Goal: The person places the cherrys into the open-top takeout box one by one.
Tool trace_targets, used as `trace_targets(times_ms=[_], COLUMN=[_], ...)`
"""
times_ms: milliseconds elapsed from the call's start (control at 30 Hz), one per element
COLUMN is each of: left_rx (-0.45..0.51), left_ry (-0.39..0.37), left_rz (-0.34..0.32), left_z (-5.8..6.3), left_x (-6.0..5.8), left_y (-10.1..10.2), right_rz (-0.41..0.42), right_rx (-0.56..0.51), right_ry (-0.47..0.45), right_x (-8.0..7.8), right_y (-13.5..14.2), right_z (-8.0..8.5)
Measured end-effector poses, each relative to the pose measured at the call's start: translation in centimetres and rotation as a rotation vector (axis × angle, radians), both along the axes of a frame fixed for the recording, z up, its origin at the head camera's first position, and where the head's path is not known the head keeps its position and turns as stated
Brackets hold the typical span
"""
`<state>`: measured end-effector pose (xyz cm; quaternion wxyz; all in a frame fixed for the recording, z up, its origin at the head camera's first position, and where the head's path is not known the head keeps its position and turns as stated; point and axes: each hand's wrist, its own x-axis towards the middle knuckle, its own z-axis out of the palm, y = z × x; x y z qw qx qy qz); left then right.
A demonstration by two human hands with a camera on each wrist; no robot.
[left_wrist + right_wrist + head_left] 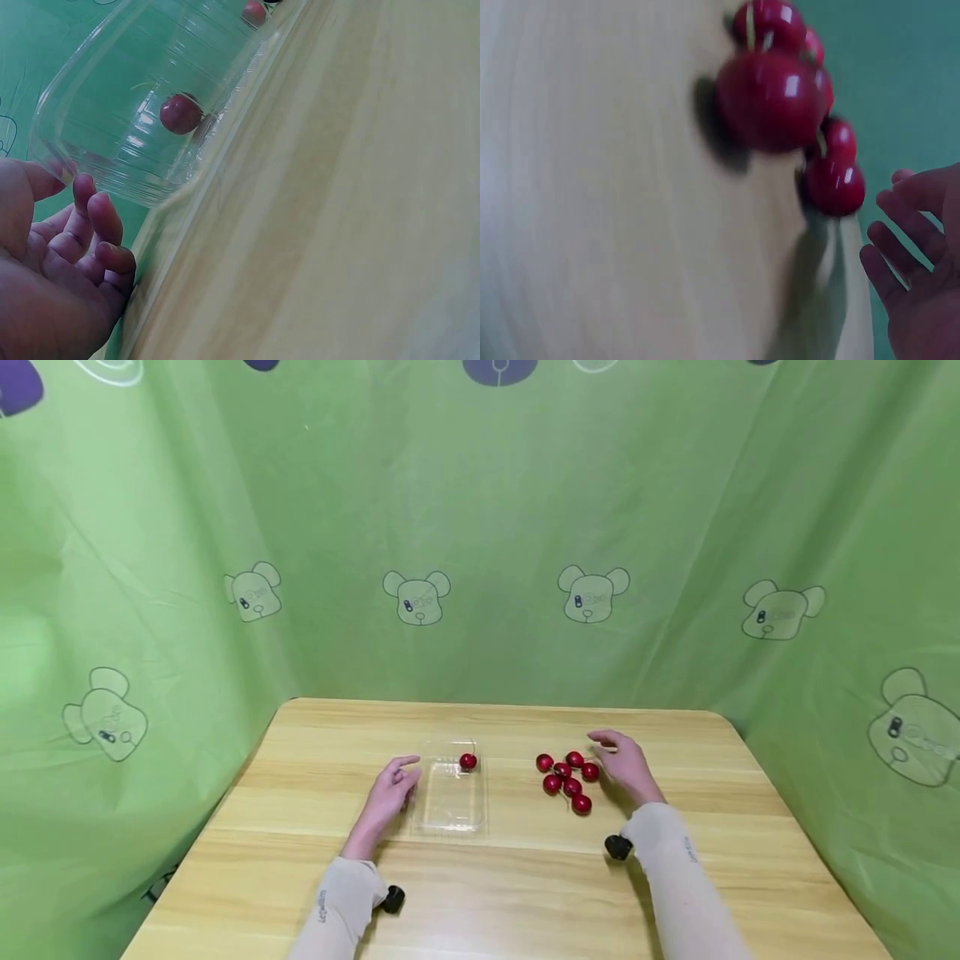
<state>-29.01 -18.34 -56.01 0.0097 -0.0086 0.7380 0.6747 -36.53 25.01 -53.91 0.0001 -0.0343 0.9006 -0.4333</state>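
Note:
My left hand (390,789) is at the left edge of a clear plastic container (450,823). In the left wrist view, the thumb and forefinger pinch the container's near rim, and the other fingers (112,259) curl loosely below. A single cherry (468,762) with an upright stem lies inside, toward the far right corner. To the right, several dark red cherries (572,787) with stems form a loose cluster on the wood. Beside them, my right hand (624,766) hovers with bent, spread fingers, holding nothing. In the right wrist view, its fingertips are just apart from the nearest cherry (835,186).
The light wooden table (510,893) has rounded far corners. A green curtain (495,652) printed with bear heads hangs behind it and along both sides. Bare wood lies between the container and the cherry cluster. A black wrist camera (393,899) juts from the left sleeve, another (618,847) from the right.

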Motion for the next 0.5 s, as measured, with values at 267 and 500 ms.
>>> trace_targets(times_ms=[267, 500], left_rx=[0.019, 0.03], left_ry=[0.005, 0.004], left_rz=[0.007, 0.005], left_z=[-0.7, -0.7], left_x=[-0.3, -0.3], left_y=[0.0, -0.1], right_rz=[0.094, 0.108], right_rx=[0.168, 0.216], right_ry=[-0.024, 0.028], right_x=[-0.1, -0.1], right_y=[1.4, 1.4], right_z=[-1.2, -1.1])
